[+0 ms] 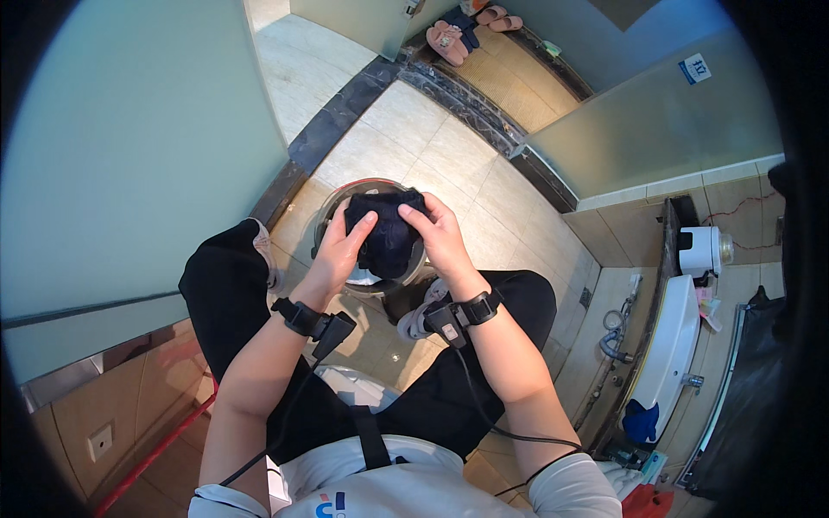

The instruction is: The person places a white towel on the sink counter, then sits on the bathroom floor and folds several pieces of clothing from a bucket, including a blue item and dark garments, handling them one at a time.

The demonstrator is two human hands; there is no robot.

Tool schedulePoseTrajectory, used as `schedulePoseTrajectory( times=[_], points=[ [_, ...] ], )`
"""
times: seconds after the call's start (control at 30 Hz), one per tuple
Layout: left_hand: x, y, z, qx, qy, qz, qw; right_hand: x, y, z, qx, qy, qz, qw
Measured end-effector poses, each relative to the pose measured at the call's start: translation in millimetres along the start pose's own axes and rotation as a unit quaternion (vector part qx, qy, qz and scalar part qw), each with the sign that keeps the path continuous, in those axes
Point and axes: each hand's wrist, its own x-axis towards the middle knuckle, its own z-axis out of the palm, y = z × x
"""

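Note:
Both my hands hold a dark navy cloth garment (387, 236) by its upper edge, spread between them. My left hand (343, 243) grips its left side, thumb on top. On the right side, my right hand (439, 233) pinches the fabric with the thumb over it. Below the garment stands a round bucket (322, 226) with a reddish rim. Part of a white thing (364, 277) shows inside it; the garment hides most of the bucket's inside. Each wrist bears a black strap with a small cabled device.
A washbasin (667, 349) with a blue cloth (640, 419) on its edge is on the right. Frosted glass panels (142, 162) stand at left and upper right. Dark stone sills (350, 103) border the tiled floor (447, 149). Slippers (447, 42) lie beyond.

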Motion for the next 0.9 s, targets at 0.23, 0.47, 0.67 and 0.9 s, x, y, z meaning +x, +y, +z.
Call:
schedulePoseTrajectory(
  times=[0.23, 0.47, 0.67, 0.9],
  points=[
    [0, -47, -13, -0.036, 0.025, -0.012, 0.999, -31, 25, 45, -0.318, 0.112, -0.189, 0.922],
    [-21, -56, 14, -0.053, 0.211, -0.174, 0.960, -8, 38, 39, -0.387, 0.126, -0.230, 0.884],
    [-8, -31, 3, -0.055, 0.187, -0.196, 0.961, -21, 38, 49, -0.354, 0.029, -0.234, 0.905],
    [-13, -34, 16, -0.054, 0.107, -0.171, 0.978, -11, 25, 47, -0.338, 0.206, -0.091, 0.914]
  ],
)
